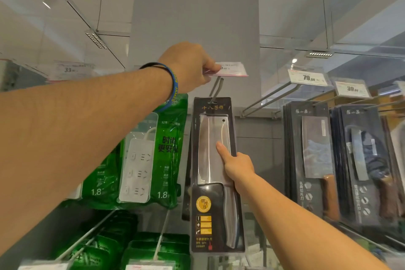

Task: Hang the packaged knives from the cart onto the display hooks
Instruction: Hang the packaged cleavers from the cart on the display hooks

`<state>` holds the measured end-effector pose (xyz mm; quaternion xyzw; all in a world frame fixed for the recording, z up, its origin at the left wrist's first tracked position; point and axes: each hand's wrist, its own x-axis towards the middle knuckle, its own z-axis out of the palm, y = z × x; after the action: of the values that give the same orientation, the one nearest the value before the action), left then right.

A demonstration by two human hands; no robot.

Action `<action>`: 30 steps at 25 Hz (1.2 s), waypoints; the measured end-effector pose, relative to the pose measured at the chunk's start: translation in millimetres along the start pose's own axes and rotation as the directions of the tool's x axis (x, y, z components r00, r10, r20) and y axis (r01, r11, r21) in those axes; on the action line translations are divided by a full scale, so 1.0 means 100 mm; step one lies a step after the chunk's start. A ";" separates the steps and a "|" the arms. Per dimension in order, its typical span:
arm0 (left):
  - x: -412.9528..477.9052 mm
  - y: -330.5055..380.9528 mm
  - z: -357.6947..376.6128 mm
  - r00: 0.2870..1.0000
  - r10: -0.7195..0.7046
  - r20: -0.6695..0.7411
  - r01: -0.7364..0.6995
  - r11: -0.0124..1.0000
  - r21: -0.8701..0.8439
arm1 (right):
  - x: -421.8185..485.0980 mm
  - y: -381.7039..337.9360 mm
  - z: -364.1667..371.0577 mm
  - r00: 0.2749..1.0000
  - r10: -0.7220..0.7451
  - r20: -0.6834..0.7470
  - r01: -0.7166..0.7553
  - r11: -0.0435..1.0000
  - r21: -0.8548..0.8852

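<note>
We see the left hand pinching the price tag at the tip of the display hook. The right hand grips the packaged knife by its right edge, thumb laid across the front. The pack's hang slot seems threaded onto that hook.

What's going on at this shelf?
A person is hanging a packaged cleaver on a display hook. The right hand grips the pack's edge, thumb on the front; its hang slot looks threaded on the hook. The left hand pinches the price tag above the hook.
</note>
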<state>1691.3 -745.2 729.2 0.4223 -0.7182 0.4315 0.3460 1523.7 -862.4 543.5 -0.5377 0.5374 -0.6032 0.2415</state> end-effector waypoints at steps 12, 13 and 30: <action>-1.13 0.40 0.62 0.971 -0.118 -0.210 0.054 0.956 -0.287 | -0.39 0.35 -0.29 0.999 -0.048 -0.009 0.037 0.865 -0.500; -1.37 0.48 0.76 0.962 -0.201 -0.183 0.109 0.902 -0.417 | -0.50 0.39 -0.39 0.990 -0.137 -0.018 0.114 0.885 -0.451; -5.54 4.76 1.37 0.172 0.314 0.934 0.976 0.077 -0.206 | -5.21 3.73 -3.49 0.727 0.620 -0.295 -0.629 0.773 0.076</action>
<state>1466.6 -570.8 42.5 0.4815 -0.6518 -0.5605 0.1708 1259.3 -387.9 56.4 -0.2298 0.7260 -0.5539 0.3368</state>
